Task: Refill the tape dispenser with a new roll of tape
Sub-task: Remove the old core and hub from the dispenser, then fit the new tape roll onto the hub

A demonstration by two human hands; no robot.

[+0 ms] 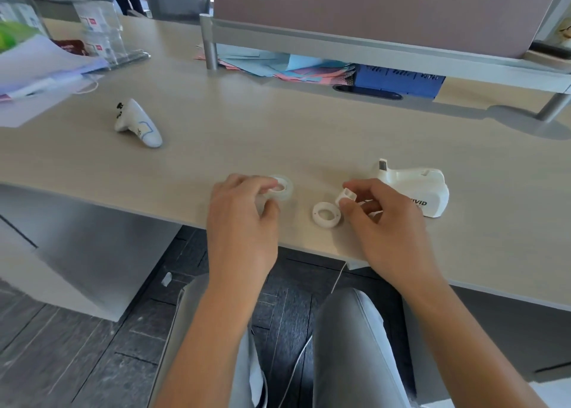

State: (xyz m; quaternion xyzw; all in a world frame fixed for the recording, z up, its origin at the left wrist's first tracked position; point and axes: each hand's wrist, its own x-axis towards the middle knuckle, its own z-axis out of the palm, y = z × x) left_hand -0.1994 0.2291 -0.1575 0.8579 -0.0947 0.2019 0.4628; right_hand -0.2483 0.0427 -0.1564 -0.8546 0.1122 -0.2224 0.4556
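A clear roll of tape (282,188) lies flat on the wooden desk (234,135) near its front edge. My left hand (244,209) rests over the roll with fingertips and thumb closing around it. My right hand (381,216) pinches a small white plastic hub piece (346,196) between thumb and forefinger, just above the desk. A white ring-shaped spool part (326,215) lies flat between my hands. The white tape dispenser (412,188) stands just right of my right hand, its cutter end pointing up and left.
A white handheld controller (139,124) lies at the left of the desk. Stacked papers (40,67) and clear holders sit far left. Coloured papers (293,67) and a blue box lie under the raised partition shelf (370,49). My knees are below the desk edge.
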